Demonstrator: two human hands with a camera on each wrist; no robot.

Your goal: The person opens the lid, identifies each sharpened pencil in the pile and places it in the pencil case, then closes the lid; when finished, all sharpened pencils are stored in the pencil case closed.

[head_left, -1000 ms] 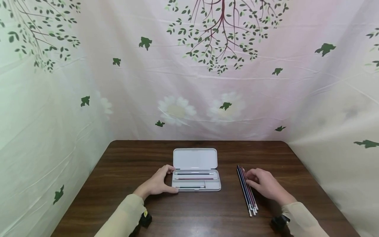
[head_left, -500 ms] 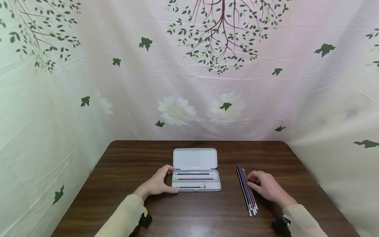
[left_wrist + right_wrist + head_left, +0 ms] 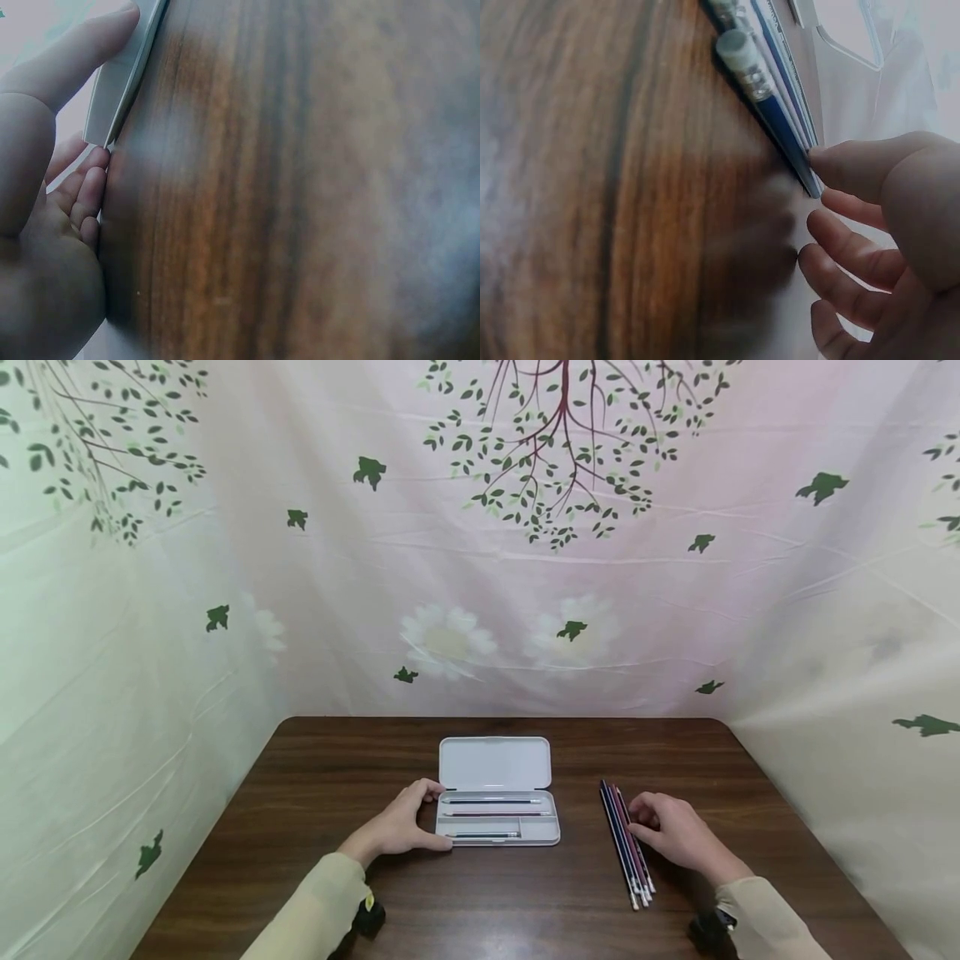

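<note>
A white pencil case (image 3: 539, 832) lies on the table with its lid (image 3: 495, 763) raised at the back. Three pencils (image 3: 491, 813) lie lengthwise in its compartments. My left hand (image 3: 401, 822) grips the case's left end, thumb at the front edge and fingers at the back corner; the left wrist view has the thumb against the case wall (image 3: 112, 101). To the right of the case lies a bundle of dark blue and maroon pencils (image 3: 624, 843), white erasers (image 3: 737, 49) toward me. Along its right side rests my right hand (image 3: 678, 832), fingers loosely bent, thumb tip touching the pencils.
The brown wooden table (image 3: 337, 752) ends at the back against a hanging cloth (image 3: 495, 568) printed with leaves and daisies. Cloth also hangs along both sides. A dark wrist camera (image 3: 369, 917) sits under the left sleeve, another camera (image 3: 708, 928) under the right.
My right hand has drawn back slightly to the right along the bundle's side, then stays put. The pencils, the case and my left hand have not moved.
</note>
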